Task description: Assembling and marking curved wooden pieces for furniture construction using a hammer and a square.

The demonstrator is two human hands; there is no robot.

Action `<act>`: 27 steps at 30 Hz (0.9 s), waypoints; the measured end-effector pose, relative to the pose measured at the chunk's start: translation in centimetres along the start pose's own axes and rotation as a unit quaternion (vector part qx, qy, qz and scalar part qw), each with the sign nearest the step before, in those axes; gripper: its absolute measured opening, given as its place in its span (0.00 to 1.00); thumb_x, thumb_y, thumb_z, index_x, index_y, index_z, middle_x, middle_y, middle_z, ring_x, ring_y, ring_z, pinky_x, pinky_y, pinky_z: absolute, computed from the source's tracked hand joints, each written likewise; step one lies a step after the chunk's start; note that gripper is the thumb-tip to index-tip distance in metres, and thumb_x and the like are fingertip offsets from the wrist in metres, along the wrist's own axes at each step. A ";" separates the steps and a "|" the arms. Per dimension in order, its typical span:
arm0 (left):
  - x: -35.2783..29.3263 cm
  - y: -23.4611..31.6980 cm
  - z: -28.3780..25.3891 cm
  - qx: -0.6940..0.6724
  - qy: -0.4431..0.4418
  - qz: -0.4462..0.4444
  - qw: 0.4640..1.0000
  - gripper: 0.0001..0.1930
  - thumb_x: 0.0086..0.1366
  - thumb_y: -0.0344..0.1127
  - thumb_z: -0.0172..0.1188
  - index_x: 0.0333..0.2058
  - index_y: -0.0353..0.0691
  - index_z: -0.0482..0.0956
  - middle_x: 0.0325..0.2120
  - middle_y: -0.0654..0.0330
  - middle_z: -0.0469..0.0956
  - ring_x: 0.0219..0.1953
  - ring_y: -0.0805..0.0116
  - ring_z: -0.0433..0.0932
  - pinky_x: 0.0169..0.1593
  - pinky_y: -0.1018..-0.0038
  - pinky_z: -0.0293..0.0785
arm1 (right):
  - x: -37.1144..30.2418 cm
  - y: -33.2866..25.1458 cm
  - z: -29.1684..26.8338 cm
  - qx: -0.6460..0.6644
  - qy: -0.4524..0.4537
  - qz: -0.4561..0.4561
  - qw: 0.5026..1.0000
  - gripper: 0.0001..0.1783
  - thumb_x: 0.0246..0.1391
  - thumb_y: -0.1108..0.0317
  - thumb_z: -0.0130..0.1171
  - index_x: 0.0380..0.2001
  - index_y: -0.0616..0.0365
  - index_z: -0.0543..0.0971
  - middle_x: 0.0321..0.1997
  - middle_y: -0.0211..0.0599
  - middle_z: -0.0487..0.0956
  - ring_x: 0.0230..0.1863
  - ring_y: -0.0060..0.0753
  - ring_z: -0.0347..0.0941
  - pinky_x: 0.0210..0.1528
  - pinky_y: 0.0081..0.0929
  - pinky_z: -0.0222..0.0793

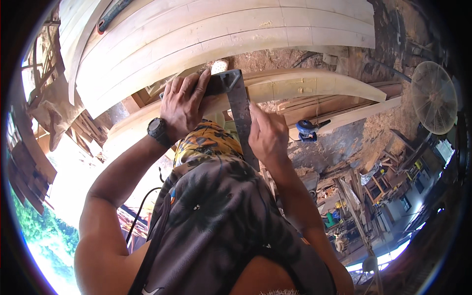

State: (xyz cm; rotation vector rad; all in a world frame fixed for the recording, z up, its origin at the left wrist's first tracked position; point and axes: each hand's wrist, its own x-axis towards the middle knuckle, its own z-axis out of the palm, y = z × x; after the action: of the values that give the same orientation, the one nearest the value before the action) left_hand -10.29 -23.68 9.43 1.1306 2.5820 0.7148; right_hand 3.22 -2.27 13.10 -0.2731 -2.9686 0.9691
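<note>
A dark carpenter's square [240, 110] lies across a long, curved wooden plank [314, 83] in front of my body. My left hand [183, 105], with a black watch on its wrist, is closed over the square's thick stock and presses it toward the plank's far edge. The blade runs back toward me. Beside the blade's right edge is my right hand [269, 132], its fingers pinched together and pointing at the plank. Whatever its fingertips hold is too small to make out.
Wide pale boards [236, 32] with pencilled lines lie beyond, bearing a dark cylindrical tool [113, 15]. A blue power tool [307, 129] rests to the right of my right hand. A round fan [434, 97] stands far right. Sawdust and scrap wood [364, 196] cover the floor.
</note>
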 end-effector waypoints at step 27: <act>-7.2 11.1 -4.0 -0.376 0.411 -0.278 0.783 0.30 0.69 0.31 0.56 0.69 0.34 0.63 0.61 0.45 0.72 0.62 0.51 0.73 0.66 0.63 0.66 | 0.3 -4.5 -4.0 0.345 -0.118 -0.041 0.930 0.14 0.68 0.79 0.49 0.49 0.60 0.83 0.37 0.38 0.83 0.36 0.26 0.81 0.39 0.24 0.76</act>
State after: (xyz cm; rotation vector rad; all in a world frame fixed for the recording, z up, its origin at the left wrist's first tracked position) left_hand -0.06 -23.86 18.75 -0.2835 2.4606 2.1178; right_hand 2.40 -3.45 19.02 -0.0137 -2.5525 2.0489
